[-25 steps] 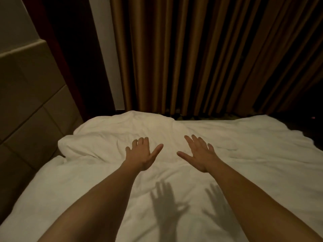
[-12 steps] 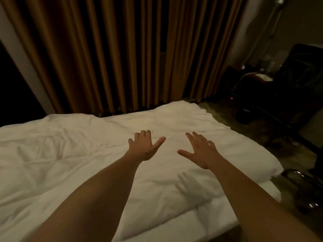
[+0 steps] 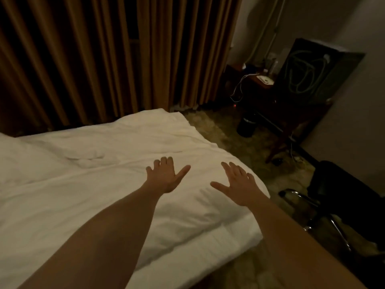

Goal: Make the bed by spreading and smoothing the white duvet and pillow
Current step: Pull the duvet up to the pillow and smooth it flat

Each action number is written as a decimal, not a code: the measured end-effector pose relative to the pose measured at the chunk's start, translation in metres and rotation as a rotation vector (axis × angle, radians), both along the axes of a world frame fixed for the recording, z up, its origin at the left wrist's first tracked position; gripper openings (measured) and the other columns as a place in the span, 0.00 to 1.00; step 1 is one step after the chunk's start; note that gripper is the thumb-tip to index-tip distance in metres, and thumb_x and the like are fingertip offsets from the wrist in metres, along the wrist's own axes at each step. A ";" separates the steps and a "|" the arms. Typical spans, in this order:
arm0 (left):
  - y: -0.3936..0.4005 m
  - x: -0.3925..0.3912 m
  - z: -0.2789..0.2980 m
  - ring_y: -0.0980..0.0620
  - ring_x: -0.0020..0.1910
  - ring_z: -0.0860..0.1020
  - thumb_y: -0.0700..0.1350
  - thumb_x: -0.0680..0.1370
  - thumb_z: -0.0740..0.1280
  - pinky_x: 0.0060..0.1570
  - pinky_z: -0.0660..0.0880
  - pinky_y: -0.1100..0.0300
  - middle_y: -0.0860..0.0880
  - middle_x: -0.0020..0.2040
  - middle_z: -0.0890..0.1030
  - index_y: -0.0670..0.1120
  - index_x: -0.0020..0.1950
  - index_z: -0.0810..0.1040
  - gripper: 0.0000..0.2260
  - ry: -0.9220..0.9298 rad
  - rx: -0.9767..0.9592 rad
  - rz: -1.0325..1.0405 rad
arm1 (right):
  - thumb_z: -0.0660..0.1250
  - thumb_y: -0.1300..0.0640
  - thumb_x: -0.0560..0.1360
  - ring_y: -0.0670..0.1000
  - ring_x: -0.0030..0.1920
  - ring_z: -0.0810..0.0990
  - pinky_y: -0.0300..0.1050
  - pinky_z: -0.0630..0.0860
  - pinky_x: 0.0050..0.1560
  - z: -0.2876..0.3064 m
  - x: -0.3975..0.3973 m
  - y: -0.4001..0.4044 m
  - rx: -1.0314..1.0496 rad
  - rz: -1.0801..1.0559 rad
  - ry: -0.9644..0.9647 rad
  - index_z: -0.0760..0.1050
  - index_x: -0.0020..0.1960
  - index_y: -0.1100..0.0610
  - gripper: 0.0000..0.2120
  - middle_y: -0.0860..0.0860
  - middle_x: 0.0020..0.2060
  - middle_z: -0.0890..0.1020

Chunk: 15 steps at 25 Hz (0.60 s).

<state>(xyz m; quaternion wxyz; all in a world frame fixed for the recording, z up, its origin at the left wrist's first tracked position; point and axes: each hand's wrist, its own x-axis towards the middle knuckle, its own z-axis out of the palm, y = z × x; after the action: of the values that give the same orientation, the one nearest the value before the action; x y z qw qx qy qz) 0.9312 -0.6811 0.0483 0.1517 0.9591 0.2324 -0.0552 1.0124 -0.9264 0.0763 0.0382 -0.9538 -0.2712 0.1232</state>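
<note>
Now smoothing the duvet (image 3: 100, 205) near the bed's right corner.
Reaching out with left hand (image 3: 164, 178) and right hand (image 3: 239, 187), fingers spread wide, palms down, readying to flatten wrinkles.

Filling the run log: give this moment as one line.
step: smoothing | left hand: open, fingers spread over white duvet | right hand: open, near duvet's right edge | contact: cannot tell

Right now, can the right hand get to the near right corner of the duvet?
Probably yes. The right hand is open with fingers spread just above the duvet near its right edge, and nothing lies between it and that corner. The left hand is open beside it, clear of the path.
</note>
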 end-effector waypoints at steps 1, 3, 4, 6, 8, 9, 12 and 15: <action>-0.016 0.015 -0.005 0.41 0.71 0.66 0.75 0.76 0.44 0.66 0.63 0.39 0.45 0.72 0.68 0.46 0.74 0.65 0.40 0.014 0.017 -0.024 | 0.44 0.21 0.69 0.56 0.81 0.48 0.61 0.47 0.78 -0.003 0.019 -0.015 0.014 -0.012 0.002 0.43 0.82 0.45 0.49 0.51 0.82 0.48; -0.038 0.042 -0.012 0.42 0.72 0.65 0.75 0.76 0.43 0.66 0.63 0.40 0.46 0.73 0.67 0.46 0.76 0.63 0.41 0.033 -0.001 -0.002 | 0.43 0.21 0.69 0.56 0.81 0.48 0.62 0.48 0.78 -0.009 0.053 -0.037 0.015 -0.012 0.027 0.43 0.82 0.45 0.49 0.51 0.82 0.48; -0.044 0.055 -0.016 0.42 0.72 0.65 0.75 0.76 0.43 0.67 0.63 0.40 0.46 0.74 0.67 0.46 0.76 0.62 0.42 0.032 -0.011 0.038 | 0.42 0.20 0.68 0.57 0.81 0.48 0.62 0.48 0.77 -0.014 0.072 -0.044 0.010 0.000 0.029 0.43 0.82 0.45 0.49 0.51 0.82 0.48; -0.053 0.074 -0.030 0.43 0.72 0.65 0.77 0.73 0.41 0.66 0.63 0.41 0.47 0.74 0.67 0.47 0.77 0.62 0.45 0.040 -0.001 0.105 | 0.42 0.20 0.70 0.57 0.81 0.48 0.62 0.48 0.78 -0.029 0.113 -0.053 -0.010 0.041 0.026 0.44 0.82 0.45 0.48 0.51 0.82 0.48; -0.060 0.092 -0.048 0.43 0.72 0.65 0.77 0.69 0.36 0.66 0.63 0.41 0.47 0.74 0.66 0.47 0.77 0.62 0.49 0.035 0.018 0.177 | 0.42 0.21 0.70 0.56 0.81 0.48 0.61 0.48 0.78 -0.051 0.154 -0.054 -0.035 0.112 0.011 0.44 0.82 0.45 0.47 0.51 0.82 0.48; -0.064 0.102 -0.058 0.43 0.72 0.65 0.77 0.68 0.35 0.67 0.63 0.41 0.47 0.74 0.66 0.47 0.77 0.62 0.50 0.042 0.020 0.234 | 0.41 0.21 0.70 0.56 0.81 0.47 0.61 0.48 0.78 -0.065 0.175 -0.050 -0.035 0.158 -0.005 0.44 0.82 0.46 0.48 0.51 0.82 0.48; -0.079 0.130 -0.096 0.43 0.73 0.64 0.77 0.68 0.34 0.68 0.63 0.41 0.47 0.75 0.65 0.46 0.77 0.61 0.50 0.061 0.029 0.392 | 0.41 0.21 0.71 0.55 0.82 0.47 0.58 0.48 0.78 -0.112 0.222 -0.021 -0.020 0.327 -0.018 0.46 0.82 0.47 0.47 0.52 0.82 0.49; -0.098 0.138 -0.153 0.43 0.75 0.62 0.77 0.68 0.32 0.71 0.62 0.41 0.46 0.77 0.64 0.46 0.78 0.60 0.50 0.110 0.034 0.493 | 0.44 0.23 0.76 0.58 0.79 0.60 0.60 0.55 0.77 -0.176 0.223 -0.005 -0.045 0.517 -0.010 0.60 0.80 0.51 0.44 0.56 0.79 0.63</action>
<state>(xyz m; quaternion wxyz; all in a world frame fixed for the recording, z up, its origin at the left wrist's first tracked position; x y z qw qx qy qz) 1.0694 -0.7789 -0.1047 0.1318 0.8715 0.4680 -0.0648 1.2355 -0.9310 -0.0999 -0.0171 -0.8540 -0.5036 0.1299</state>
